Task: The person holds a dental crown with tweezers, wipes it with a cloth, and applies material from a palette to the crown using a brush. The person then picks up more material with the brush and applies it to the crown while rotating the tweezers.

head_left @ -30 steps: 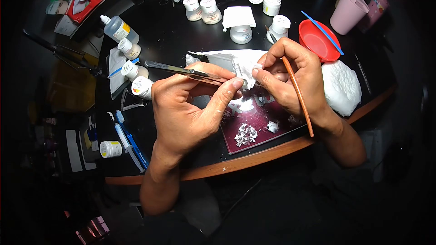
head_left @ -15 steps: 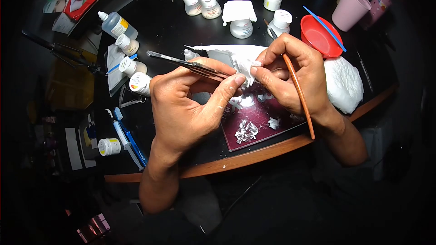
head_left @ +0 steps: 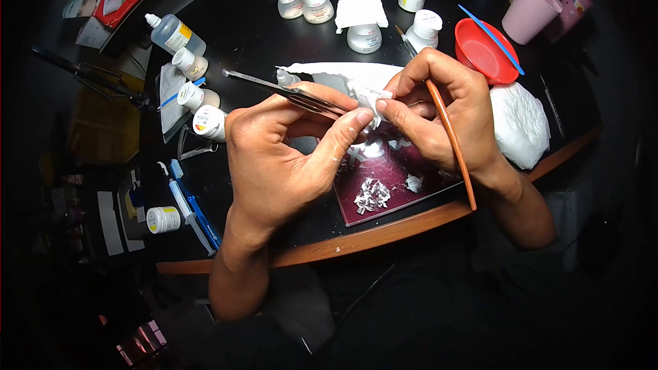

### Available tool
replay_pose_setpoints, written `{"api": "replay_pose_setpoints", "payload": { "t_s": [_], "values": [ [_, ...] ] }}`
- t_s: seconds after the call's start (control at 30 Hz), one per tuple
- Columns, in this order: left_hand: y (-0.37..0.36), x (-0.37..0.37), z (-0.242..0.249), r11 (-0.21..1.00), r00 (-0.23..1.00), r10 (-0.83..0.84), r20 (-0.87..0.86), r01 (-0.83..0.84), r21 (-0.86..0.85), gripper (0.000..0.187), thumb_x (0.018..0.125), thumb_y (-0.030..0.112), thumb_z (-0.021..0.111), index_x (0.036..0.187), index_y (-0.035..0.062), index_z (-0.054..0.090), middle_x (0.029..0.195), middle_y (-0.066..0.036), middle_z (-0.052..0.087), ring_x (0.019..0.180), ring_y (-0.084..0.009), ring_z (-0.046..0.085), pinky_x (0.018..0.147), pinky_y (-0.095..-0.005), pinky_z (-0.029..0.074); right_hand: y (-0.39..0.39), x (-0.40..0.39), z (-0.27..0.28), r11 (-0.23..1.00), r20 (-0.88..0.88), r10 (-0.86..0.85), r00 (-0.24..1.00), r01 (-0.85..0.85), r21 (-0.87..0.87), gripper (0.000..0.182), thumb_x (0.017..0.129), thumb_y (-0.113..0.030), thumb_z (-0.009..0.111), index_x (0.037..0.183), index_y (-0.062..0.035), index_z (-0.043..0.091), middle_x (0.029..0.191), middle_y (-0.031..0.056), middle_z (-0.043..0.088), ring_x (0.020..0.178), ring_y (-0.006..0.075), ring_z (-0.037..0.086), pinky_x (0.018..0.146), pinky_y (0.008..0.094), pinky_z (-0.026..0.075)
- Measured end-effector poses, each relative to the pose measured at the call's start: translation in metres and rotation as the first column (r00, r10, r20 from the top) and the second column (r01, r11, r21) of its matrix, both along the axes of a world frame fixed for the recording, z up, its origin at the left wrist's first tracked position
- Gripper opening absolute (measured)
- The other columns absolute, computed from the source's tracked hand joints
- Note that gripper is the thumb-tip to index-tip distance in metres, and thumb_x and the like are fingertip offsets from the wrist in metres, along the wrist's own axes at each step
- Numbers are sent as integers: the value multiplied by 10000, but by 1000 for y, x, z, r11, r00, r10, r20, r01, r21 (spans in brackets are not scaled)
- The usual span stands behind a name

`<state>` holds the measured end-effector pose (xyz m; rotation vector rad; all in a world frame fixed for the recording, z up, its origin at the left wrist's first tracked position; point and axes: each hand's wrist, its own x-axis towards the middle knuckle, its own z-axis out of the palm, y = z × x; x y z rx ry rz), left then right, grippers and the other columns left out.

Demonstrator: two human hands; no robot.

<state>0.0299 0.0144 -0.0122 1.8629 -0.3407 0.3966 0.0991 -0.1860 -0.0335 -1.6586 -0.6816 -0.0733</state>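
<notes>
My left hand [head_left: 281, 157] is closed round dark metal tweezers [head_left: 291, 96], whose broad end points to the upper left. Its thumb and fingertips meet at a crumpled white tissue [head_left: 370, 101]. On the tissue's other side, my right hand [head_left: 449, 103] pinches it between thumb and finger. A slim brush with a reddish-brown wooden handle [head_left: 449, 136] also lies in the right hand, its far end showing beyond the knuckles. Whatever the tissue may wrap, and the tweezer tips, are hidden by fingers. Beneath the hands lies a maroon slab [head_left: 349, 202] with white residue and a crumpled silvery-white scrap [head_left: 372, 195].
White-capped jars stand behind, including one under a folded tissue [head_left: 361, 14]. A red bowl [head_left: 473, 44] with a blue stick sits at right, beside a white wad [head_left: 519, 127]. Bottles, a toothbrush [head_left: 192, 199] and a syringe [head_left: 184, 202] line the left. A wooden edge [head_left: 343, 245] runs in front.
The whole view has shifted very slightly. Both hands keep their grips, and the tissue between them has changed shape a little.
</notes>
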Motion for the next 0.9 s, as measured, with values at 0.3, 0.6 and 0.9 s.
{"api": "replay_pose_setpoints", "payload": {
  "t_s": [0.3, 0.6, 0.9],
  "values": [
    [1, 0, 0, 1000, 1000, -9, 6, 9, 2, 90, 911, -20, 767, 971, -65, 717, 830, -107, 743, 762, -154, 739, 692, -257, 589, 0, 0, -1, 1000, 10, 3, 1000, -3, 0, 138, 832, 28, 771, 836, 26, 633, 777, 87, 722, 706, 109, 736, 567, 221, 578],
    [1, 0, 1, 1000, 1000, -1, 11, 0, 27, 92, 911, -14, 769, 971, -64, 719, 824, -105, 744, 757, -145, 735, 687, -247, 579, -2, 2, -2, 1000, 24, 1, 1000, 0, -25, 133, 830, 22, 770, 837, 25, 637, 769, 86, 723, 699, 114, 740, 565, 222, 572],
    [18, -12, 23, 992, 998, -5, 68, 14, -128, 98, 879, -104, 750, 972, -83, 724, 890, -158, 753, 817, -188, 760, 728, -264, 615, -4, 0, 1, 993, 99, -9, 995, 21, -120, 136, 797, 2, 763, 804, 6, 628, 723, 78, 694, 566, 109, 671, 495, 254, 480]
  ]
}}
